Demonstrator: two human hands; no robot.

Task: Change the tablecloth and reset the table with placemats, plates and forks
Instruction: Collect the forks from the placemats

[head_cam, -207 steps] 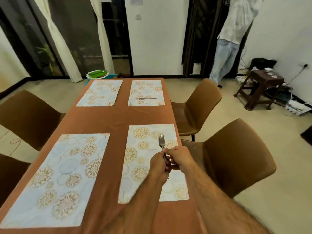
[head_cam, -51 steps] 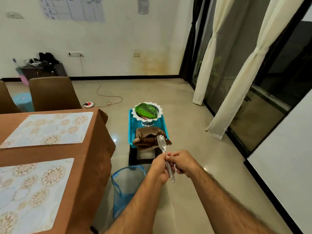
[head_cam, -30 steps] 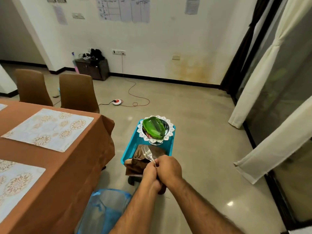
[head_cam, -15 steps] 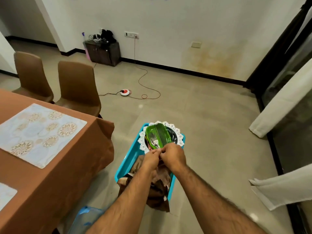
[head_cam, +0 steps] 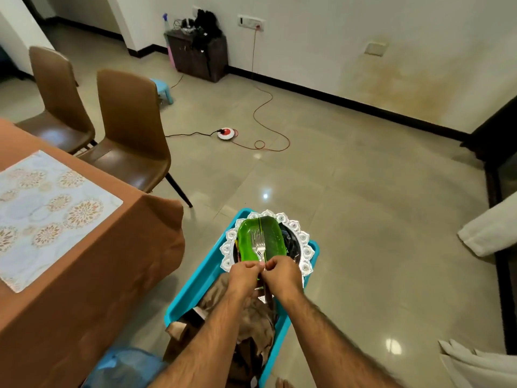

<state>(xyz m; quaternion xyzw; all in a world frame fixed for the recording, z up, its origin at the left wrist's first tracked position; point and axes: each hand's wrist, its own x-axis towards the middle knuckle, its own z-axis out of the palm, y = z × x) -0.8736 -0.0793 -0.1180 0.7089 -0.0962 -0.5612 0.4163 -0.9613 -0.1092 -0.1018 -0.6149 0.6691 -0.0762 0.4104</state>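
Note:
My left hand (head_cam: pixel 244 276) and my right hand (head_cam: pixel 282 276) are pressed together and both pinch the handles of metal forks (head_cam: pixel 258 243), tines pointing away from me. The forks hang just above a green plate (head_cam: pixel 272 233) stacked on a silver scalloped dish (head_cam: pixel 303 241). That stack stands at the far end of a turquoise tray (head_cam: pixel 205 278), which also holds a crumpled brown cloth (head_cam: pixel 256 317). To the left is the table under an orange-brown tablecloth (head_cam: pixel 92 264), with a pale floral placemat (head_cam: pixel 47 208) on it.
Two brown chairs (head_cam: pixel 131 130) stand at the table's far side. A blue mesh bin (head_cam: pixel 123 366) sits on the floor by my left forearm. A red cable and round socket (head_cam: pixel 226 133) lie on the tiles. White curtains (head_cam: pixel 488 231) hang at right.
I have turned from the table and walked to the tray on the floor, still holding the forks. My hands have lowered, so the forks now hang over the green plate.

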